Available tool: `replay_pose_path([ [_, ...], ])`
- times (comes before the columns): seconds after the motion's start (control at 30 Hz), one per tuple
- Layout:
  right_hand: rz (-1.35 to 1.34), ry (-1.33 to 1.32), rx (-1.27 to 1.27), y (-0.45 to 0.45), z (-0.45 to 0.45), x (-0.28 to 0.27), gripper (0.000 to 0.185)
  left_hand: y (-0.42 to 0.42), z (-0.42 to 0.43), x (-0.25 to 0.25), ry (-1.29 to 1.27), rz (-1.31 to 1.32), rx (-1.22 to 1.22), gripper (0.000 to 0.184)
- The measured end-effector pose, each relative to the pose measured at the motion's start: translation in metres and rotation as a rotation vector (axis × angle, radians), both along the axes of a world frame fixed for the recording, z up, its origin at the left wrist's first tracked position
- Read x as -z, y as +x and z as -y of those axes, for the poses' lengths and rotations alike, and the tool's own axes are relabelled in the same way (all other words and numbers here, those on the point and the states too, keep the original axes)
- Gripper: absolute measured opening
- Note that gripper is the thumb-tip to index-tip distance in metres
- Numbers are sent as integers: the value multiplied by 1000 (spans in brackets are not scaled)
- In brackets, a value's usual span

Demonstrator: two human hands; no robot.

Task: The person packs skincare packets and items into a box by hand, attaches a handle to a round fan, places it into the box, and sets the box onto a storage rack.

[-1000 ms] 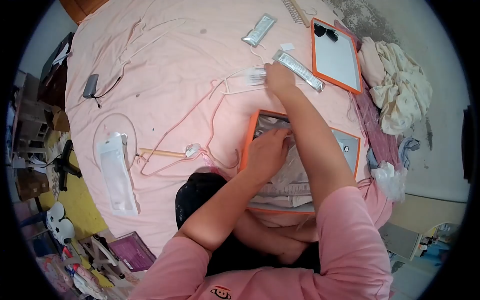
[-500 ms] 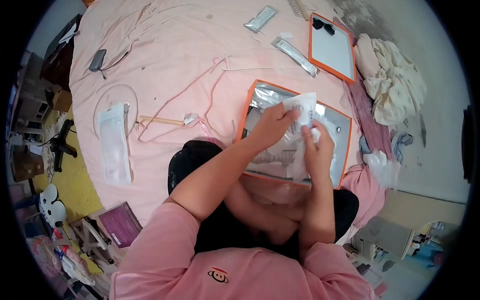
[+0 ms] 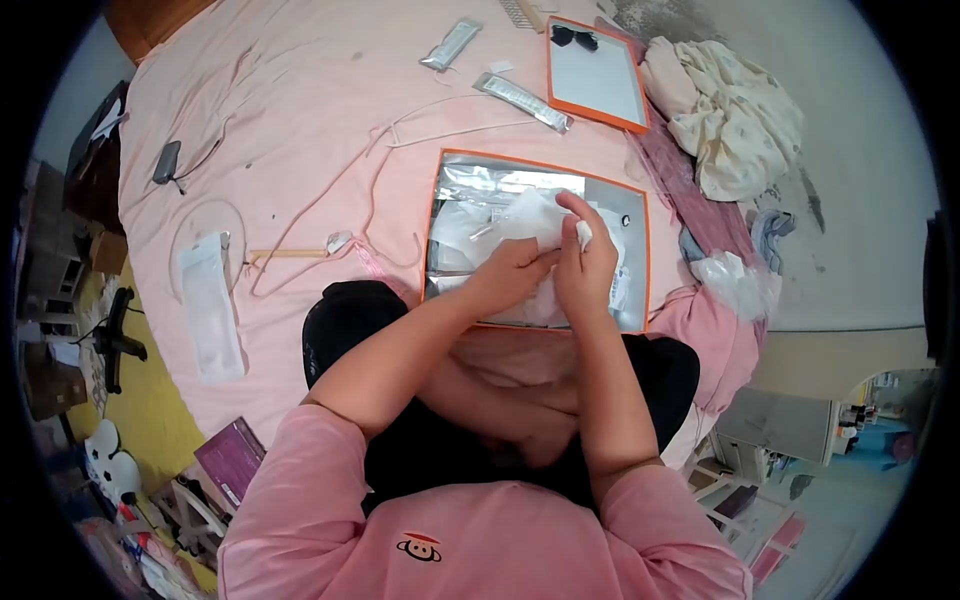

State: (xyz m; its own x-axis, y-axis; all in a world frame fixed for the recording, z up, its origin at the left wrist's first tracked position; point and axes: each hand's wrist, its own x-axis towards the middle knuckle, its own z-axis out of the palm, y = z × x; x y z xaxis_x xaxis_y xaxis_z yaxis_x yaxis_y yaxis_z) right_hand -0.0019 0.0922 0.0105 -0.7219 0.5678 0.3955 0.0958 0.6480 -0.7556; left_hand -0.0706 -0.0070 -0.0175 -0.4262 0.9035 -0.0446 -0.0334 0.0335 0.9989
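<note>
My left hand [image 3: 508, 275] is closed, fingers pinched together over the open box. Close against it is my right hand [image 3: 587, 262], thumb and fingers curled around a small piece of white packet [image 3: 584, 235]. Most of that packet is hidden by my fingers. A crumpled, translucent white bag [image 3: 530, 213] lies just beyond both hands. Under them, the orange-rimmed box [image 3: 646, 260] rests in front of my crossed legs. Inside are silvery wrappers [image 3: 478, 180], clear plastic and a small dark ring-like item [image 3: 626, 221].
Sunglasses [image 3: 574, 38] lie in the box lid [image 3: 600, 85] at the back right. Two silver packets [image 3: 522, 101] and a pink clothes hanger [image 3: 320, 190] are on the bed. Leftward are a white pouch [image 3: 211, 310] and a grey device [image 3: 167, 162]. Bunched cloth [image 3: 725, 120] sits along the wall.
The printed white packet, held up and plainly seen before, is now mostly hidden between my hands. Both hands have come lower and closer together. The whole view has shifted.
</note>
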Motion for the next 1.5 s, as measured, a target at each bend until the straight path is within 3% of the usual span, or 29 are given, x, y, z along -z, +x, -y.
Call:
replay_pose_path([
  [0.03,7,-99,15,0,-3,-1,28,0,-1,3,19,109,11,24],
  [0.13,-200,-732,130,-2,-33,6,33,1,-4,11,94,500,16,28],
  [0.27,-322,-589,-18,5,-19,9,37,-7,-3,8,232,1090,-23,35],
  [0.3,-240,-422,-54,9,1,3,34,-8,-1,4,257,1217,-22,37],
  [0.37,-249,-43,-229,5,27,7,30,3,7,-24,117,1141,-145,38],
  [0.47,-231,140,-201,-6,35,7,27,7,3,-12,-36,1052,-213,38],
  [0.6,-255,-279,-107,-15,23,2,27,3,2,-1,-30,901,-40,33],
  [0.7,-303,-447,-48,-20,12,2,29,2,0,-3,-103,785,54,34],
  [0.8,-233,-474,7,-26,-1,1,22,-8,0,8,-128,466,76,32],
  [0.87,-132,-430,38,-32,-17,2,18,-21,0,17,-103,124,-115,33],
  [1.0,3,133,111,-57,-63,8,8,-55,8,4,-348,-408,-346,35],
  [1.03,56,208,139,-67,-77,12,9,-59,11,-15,-558,-485,-258,29],
  [1.13,152,440,56,-99,-120,26,15,-54,1,10,-183,-800,-709,36],
  [1.27,416,575,51,-140,-161,52,19,-64,-2,6,-13,-781,-656,42],
  [1.4,889,573,105,-188,-195,82,21,-69,-5,11,30,-679,-647,41],
  [1.5,1076,493,99,-215,-202,98,22,-74,-7,15,77,-592,-681,42],
])
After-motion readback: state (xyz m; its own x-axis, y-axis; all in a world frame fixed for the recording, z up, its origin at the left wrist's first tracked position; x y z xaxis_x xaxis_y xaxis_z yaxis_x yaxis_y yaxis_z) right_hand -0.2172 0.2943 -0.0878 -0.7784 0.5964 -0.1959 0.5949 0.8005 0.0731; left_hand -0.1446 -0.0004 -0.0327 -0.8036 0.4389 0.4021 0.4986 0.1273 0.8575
